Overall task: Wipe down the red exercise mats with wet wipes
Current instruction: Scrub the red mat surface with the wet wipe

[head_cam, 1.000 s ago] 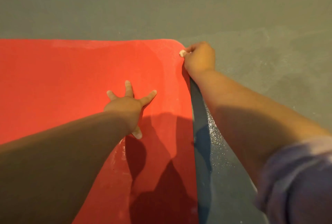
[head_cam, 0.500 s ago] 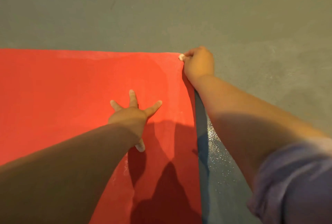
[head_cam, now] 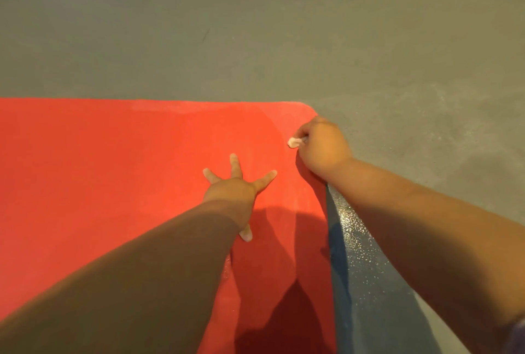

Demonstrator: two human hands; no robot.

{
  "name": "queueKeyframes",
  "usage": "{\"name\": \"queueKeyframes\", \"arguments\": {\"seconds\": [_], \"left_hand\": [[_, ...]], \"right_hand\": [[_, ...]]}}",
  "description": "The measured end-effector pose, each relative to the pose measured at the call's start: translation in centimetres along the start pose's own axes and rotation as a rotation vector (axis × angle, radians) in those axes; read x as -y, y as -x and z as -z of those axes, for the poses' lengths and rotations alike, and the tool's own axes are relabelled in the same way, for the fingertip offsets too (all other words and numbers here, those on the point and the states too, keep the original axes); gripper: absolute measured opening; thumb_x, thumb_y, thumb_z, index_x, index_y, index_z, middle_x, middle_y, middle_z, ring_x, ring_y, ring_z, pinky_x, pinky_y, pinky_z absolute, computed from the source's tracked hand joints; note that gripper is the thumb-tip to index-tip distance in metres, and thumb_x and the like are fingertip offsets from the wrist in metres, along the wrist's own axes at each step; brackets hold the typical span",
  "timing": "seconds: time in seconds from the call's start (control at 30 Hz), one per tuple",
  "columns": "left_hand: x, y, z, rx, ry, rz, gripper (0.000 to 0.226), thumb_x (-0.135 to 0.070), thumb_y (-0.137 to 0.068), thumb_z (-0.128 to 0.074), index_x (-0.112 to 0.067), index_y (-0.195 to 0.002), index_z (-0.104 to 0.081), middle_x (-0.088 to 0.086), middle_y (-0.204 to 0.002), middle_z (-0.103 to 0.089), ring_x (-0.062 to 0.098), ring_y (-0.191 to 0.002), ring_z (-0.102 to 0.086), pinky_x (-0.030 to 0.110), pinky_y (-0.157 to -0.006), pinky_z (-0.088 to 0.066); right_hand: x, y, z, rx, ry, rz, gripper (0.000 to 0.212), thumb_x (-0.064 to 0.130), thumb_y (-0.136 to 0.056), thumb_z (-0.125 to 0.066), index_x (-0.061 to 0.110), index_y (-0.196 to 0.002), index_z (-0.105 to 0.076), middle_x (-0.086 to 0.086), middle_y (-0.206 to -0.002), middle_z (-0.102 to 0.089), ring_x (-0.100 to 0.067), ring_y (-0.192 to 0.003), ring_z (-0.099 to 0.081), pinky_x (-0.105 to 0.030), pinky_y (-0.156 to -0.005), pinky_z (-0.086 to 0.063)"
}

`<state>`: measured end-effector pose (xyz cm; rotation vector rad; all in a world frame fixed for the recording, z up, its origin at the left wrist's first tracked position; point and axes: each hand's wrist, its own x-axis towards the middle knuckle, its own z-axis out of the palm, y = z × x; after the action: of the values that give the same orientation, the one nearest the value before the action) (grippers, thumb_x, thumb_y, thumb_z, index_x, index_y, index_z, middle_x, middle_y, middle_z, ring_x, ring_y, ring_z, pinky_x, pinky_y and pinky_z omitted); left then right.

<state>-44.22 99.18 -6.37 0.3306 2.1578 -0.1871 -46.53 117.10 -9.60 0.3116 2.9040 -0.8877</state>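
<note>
Currently pins mat [head_cam: 113, 171] to floor [head_cam: 255, 26] with left hand [head_cam: 230, 190], fingers [head_cam: 235, 164] splayed flat, likely against sliding; grips balled wipe [head_cam: 293, 142] in curled right hand [head_cam: 325, 146] at mat's right edge near far corner.

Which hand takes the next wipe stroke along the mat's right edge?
Right. The right hand grips the wipe at the right edge of the red mat, near its far corner. The left hand lies spread flat on the mat, holding nothing, likely bracing it.
</note>
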Motion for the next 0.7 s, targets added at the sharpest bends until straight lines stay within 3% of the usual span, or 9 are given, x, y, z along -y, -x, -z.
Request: {"name": "queueKeyframes", "arguments": {"seconds": [0.07,0.13,0.2,0.27,0.33,0.47,0.53,0.6,0.7], "left_hand": [[-0.1,-0.6,-0.2,0.003,-0.006,0.003,0.133,-0.027,-0.063,-0.088,-0.067,-0.130,0.020,0.013,-0.147,0.041,0.067,-0.130,0.009,0.064,-0.102,-0.034],[-0.1,-1.0,0.0,-0.019,-0.032,-0.008,0.136,-0.028,-0.061,-0.089,-0.068,-0.127,0.023,0.014,-0.146,0.042,0.069,-0.128,0.009,0.066,-0.102,-0.033],[0.2,-1.1,-0.2,-0.014,-0.026,-0.013,0.137,-0.027,-0.060,-0.089,-0.066,-0.127,0.024,0.017,-0.146,0.042,0.069,-0.128,0.009,0.068,-0.102,-0.029],[0.0,-0.9,-0.1,-0.017,-0.030,-0.023,0.138,-0.026,-0.060,-0.089,-0.064,-0.128,0.024,0.020,-0.145,0.041,0.067,-0.129,0.009,0.070,-0.103,-0.026],[-0.1,-0.7,0.1,-0.021,-0.053,-0.038,0.137,-0.027,-0.061,-0.089,-0.063,-0.130,0.023,0.021,-0.146,0.040,0.067,-0.130,0.008,0.070,-0.104,-0.024],[0.3,-0.4,0.2,-0.049,-0.104,-0.065,0.132,-0.038,-0.061,-0.088,-0.057,-0.139,0.017,0.021,-0.152,0.029,0.062,-0.134,-0.005,0.065,-0.104,-0.030],[1.4,-0.7,0.7,-0.177,-0.118,-0.078,0.122,-0.046,-0.061,-0.086,-0.046,-0.148,0.000,0.015,-0.159,0.001,0.049,-0.135,-0.030,0.056,-0.099,-0.042],[3.3,-1.3,1.0,-0.332,-0.100,-0.043,0.112,-0.056,-0.061,-0.082,-0.036,-0.148,-0.015,0.011,-0.151,-0.024,0.040,-0.132,-0.037,0.051,-0.096,-0.046],[5.9,-2.3,0.9,-0.272,-0.036,0.002,0.120,-0.063,-0.064,-0.076,-0.036,-0.151,0.002,0.014,-0.159,0.000,0.050,-0.140,-0.012,0.056,-0.110,-0.029]], "right_hand": [[0.5,-0.1,0.5,-0.061,-0.254,-0.154,0.010,0.003,-0.081,-0.063,0.012,-0.077,-0.063,-0.004,-0.073,-0.066,-0.016,-0.063,-0.062,-0.021,-0.052,-0.045],[0.4,0.5,0.8,-0.213,-0.362,-0.251,0.019,0.000,-0.083,-0.060,0.016,-0.076,-0.052,-0.003,-0.063,-0.062,-0.008,-0.044,-0.056,-0.018,-0.040,-0.039],[0.4,1.5,0.3,-0.196,-0.228,-0.195,0.017,-0.001,-0.081,-0.057,0.016,-0.079,-0.060,-0.002,-0.071,-0.063,-0.004,-0.057,-0.061,-0.019,-0.052,-0.045],[0.3,2.6,-0.3,-0.108,0.009,-0.121,0.022,0.001,-0.078,-0.055,0.014,-0.087,-0.071,-0.008,-0.090,-0.064,-0.020,-0.086,-0.062,-0.025,-0.074,-0.046],[0.3,3.7,-1.0,-0.091,0.103,-0.084,0.024,0.008,-0.080,-0.056,0.013,-0.096,-0.074,-0.010,-0.102,-0.062,-0.029,-0.097,-0.058,-0.030,-0.084,-0.046],[1.1,4.9,-2.0,-0.182,0.018,-0.162,0.013,0.022,-0.080,-0.070,0.009,-0.078,-0.069,-0.010,-0.091,-0.064,-0.028,-0.086,-0.060,-0.030,-0.075,-0.041],[1.3,5.3,-2.3,-0.190,-0.020,-0.184,0.009,0.017,-0.079,-0.070,0.012,-0.075,-0.063,-0.009,-0.086,-0.065,-0.029,-0.082,-0.061,-0.032,-0.070,-0.042],[1.7,5.6,-2.8,-0.184,-0.085,-0.169,0.015,0.009,-0.077,-0.067,0.016,-0.086,-0.058,-0.004,-0.086,-0.066,-0.026,-0.080,-0.061,-0.034,-0.069,-0.047],[1.7,6.2,-4.2,-0.216,-0.002,-0.125,0.016,0.012,-0.083,-0.061,0.012,-0.099,-0.064,-0.007,-0.103,-0.059,-0.027,-0.092,-0.058,-0.036,-0.082,-0.047]]}}
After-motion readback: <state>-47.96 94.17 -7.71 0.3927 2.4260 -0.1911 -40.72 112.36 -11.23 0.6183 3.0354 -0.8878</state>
